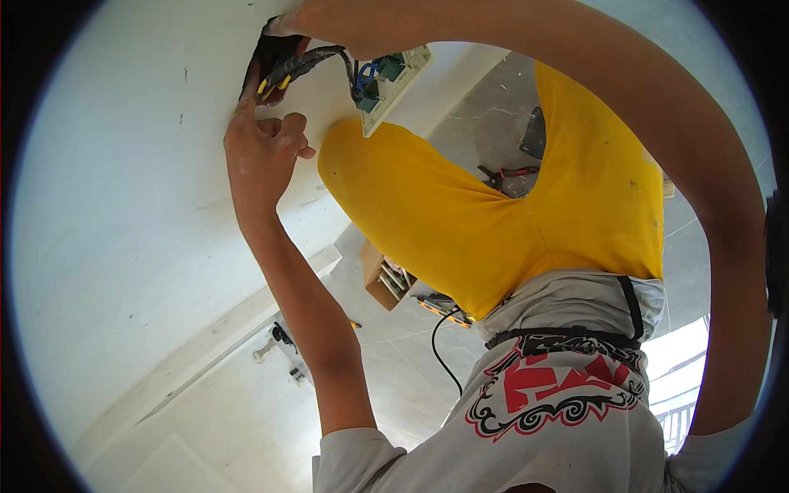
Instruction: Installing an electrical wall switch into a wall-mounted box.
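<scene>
A dark wall opening [273, 59] at the upper left holds a bundle of black-wrapped wires [316, 57] with yellow-tipped ends [284, 81]. My left hand [261, 152] is at its lower edge, index finger stretched up into it and the other fingers loosely bent; no object shows in this hand. From above, my right hand [329, 23] reaches to the opening's upper edge, its fingertips mostly hidden inside. Beside the hands, a white electrical faceplate [404, 90] hangs tilted from the wires. Green modules [367, 96] and a blue wire [366, 76] are on its back.
Red-handled pliers [514, 172] and a dark flat object [533, 133] lie on the grey tiled floor near my legs. An open cardboard box [382, 283] sits by the wall. A black cable [440, 353] runs from a yellow-and-black item [444, 310].
</scene>
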A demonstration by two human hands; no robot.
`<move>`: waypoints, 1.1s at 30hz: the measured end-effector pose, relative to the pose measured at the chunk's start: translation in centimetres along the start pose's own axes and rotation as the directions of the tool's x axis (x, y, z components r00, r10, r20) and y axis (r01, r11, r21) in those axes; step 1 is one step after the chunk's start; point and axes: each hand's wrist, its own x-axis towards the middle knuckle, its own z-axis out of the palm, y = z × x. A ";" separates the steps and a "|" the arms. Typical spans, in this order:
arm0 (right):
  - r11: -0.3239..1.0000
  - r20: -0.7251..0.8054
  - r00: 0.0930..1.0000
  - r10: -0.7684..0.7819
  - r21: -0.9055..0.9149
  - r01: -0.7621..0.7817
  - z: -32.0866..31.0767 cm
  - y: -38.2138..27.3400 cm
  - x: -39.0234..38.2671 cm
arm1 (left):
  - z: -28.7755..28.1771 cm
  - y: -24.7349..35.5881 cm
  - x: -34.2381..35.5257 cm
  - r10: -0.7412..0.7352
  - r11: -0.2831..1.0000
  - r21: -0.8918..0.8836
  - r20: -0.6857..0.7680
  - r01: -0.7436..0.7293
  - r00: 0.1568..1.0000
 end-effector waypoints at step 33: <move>0.886 -0.275 0.906 0.321 0.426 -0.184 -1.8 0.8 -5.9 | 2.9 -1.7 -3.8 0.276 0.961 0.096 -0.406 -0.260 0.871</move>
